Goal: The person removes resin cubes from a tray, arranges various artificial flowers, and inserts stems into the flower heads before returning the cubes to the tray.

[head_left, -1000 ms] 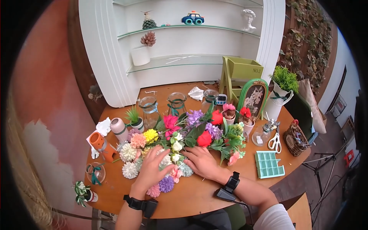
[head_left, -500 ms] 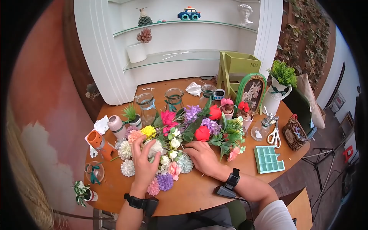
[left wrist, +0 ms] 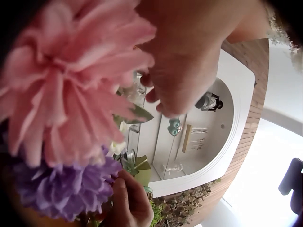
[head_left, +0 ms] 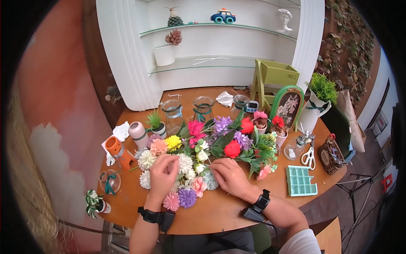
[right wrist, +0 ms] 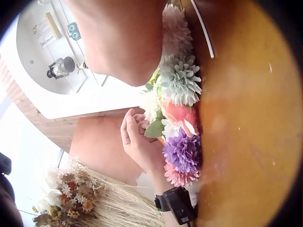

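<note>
Artificial flowers lie bunched on the table, with white blooms [head_left: 185, 163], a purple pompom flower [head_left: 187, 197], a pink one [head_left: 171, 201] and red roses [head_left: 232, 149] among them. Over the left part of the bunch is my left hand [head_left: 162, 175], its fingers bent toward the thumb beside a white bloom; I cannot tell whether it pinches anything. My right hand [head_left: 232, 177] grips the flower stems at the middle of the bunch, next to a pale blue flower [head_left: 210, 180]. In the right wrist view the left hand [right wrist: 142, 142] shows curled fingers close to a green leaf [right wrist: 154, 128].
Glass vases [head_left: 173, 117] stand behind the flowers. Orange and pink pots, a small potted plant [head_left: 156, 123] and a glass with a ribbon [head_left: 110, 182] are at left. A mint tray [head_left: 301, 181], white scissors [head_left: 308, 158] and a wicker basket [head_left: 332, 155] lie at right.
My left hand's spread fingers have drawn together and curled above the white blooms. The right hand stays at the stems, its fingers now more bent. The head view has shifted slightly.
</note>
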Demonstrator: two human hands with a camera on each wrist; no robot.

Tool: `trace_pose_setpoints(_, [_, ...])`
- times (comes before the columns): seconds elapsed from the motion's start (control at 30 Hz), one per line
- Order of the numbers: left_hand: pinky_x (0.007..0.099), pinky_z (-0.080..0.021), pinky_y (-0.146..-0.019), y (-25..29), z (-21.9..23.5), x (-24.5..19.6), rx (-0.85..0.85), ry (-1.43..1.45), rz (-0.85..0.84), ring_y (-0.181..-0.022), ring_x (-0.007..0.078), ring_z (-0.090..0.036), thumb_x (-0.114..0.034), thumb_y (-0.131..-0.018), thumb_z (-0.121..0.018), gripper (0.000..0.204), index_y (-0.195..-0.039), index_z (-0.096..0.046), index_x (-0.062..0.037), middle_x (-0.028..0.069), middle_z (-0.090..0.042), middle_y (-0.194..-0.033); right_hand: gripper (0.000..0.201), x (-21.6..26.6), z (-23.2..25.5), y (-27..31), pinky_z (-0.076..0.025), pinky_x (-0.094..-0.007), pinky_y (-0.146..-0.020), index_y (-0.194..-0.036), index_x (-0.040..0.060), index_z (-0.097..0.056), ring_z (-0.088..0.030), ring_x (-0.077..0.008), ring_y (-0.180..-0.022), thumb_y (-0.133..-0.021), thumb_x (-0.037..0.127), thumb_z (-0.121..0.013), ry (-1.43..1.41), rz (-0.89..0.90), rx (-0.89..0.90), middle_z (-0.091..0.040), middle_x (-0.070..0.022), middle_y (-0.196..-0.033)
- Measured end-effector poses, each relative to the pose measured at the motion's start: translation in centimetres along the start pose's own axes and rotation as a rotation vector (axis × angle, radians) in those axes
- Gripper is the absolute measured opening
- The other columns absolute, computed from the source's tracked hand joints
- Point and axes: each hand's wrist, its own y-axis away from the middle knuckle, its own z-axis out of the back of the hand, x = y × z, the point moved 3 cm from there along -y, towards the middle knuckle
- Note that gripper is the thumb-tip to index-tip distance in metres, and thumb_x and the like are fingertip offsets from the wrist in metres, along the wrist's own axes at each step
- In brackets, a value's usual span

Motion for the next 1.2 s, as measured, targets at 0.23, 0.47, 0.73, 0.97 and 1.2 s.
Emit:
trace_pose_setpoints(0.23, [0.0342,-0.049,-0.08,-0.4,1.2,4.9,-0.016,-0.284,-0.065,-0.095,0.0275,-0.062,0.002,-0.084,-0.066,0.02,-0.103,-0.068,0.0008,0.0116,-0.064,-0.105,0.014,-0.8,-0.7,0.7,-0.048,-0.0401,-0.087,-0.1,0.002,-0.067,-0.061,-0.0301,-0.097,-0.087,0.006,-0.065,0.013,-0.007,0.07,-0.065,-0.0116,-0.103])
trace_pose_setpoints(0.47, [0.0402,-0.048,-0.086,-2.3,1.2,3.7,-0.088,-0.2,-0.042,-0.102,0.0337,-0.061,0.004,-0.084,-0.064,0.017,-0.101,-0.066,0.0033,0.0159,-0.065,-0.105,0.013,-0.5,-0.7,0.4,-0.047,-0.0402,-0.087,-0.098,0.0016,-0.068,-0.061,-0.0298,-0.097,-0.087,0.008,-0.065,0.003,-0.016,0.02,-0.066,-0.0117,-0.099])
trace_pose_setpoints(0.73, [0.0436,-0.047,-0.085,-2.5,-0.2,6.2,0.282,-0.323,-0.144,-0.098,0.0356,-0.059,-0.005,-0.078,-0.076,0.025,-0.099,-0.065,0.0012,0.0153,-0.06,-0.101,0.012,-0.8,-0.7,0.3,-0.048,-0.0397,-0.086,-0.097,0.002,-0.067,-0.061,-0.0299,-0.096,-0.087,0.008,-0.066,0.015,0.004,0.049,-0.065,-0.012,-0.098])
trace_pose_setpoints(0.97, [0.0431,-0.044,-0.084,-2.3,-0.1,5.9,0.272,-0.305,-0.101,-0.095,0.0349,-0.057,-0.004,-0.078,-0.075,0.021,-0.096,-0.064,0.0004,0.0138,-0.057,-0.094,0.012,-0.5,-0.8,0.4,-0.048,-0.0394,-0.085,-0.096,0.0018,-0.067,-0.062,-0.03,-0.095,-0.086,0.007,-0.066,0.005,0.006,0.069,-0.065,-0.0123,-0.098])
trace_pose_setpoints(1.2, [0.0415,-0.046,-0.076,-2.6,1.1,3.1,0.041,-0.217,-0.205,-0.088,0.0341,-0.058,0.0,-0.081,-0.07,0.014,-0.094,-0.065,0.0,0.0144,-0.057,-0.088,0.014,-0.7,-1.0,0.5,-0.048,-0.0411,-0.088,-0.099,0.0017,-0.067,-0.061,-0.0305,-0.096,-0.086,0.004,-0.066,-0.008,-0.016,0.085,-0.065,-0.0123,-0.096])
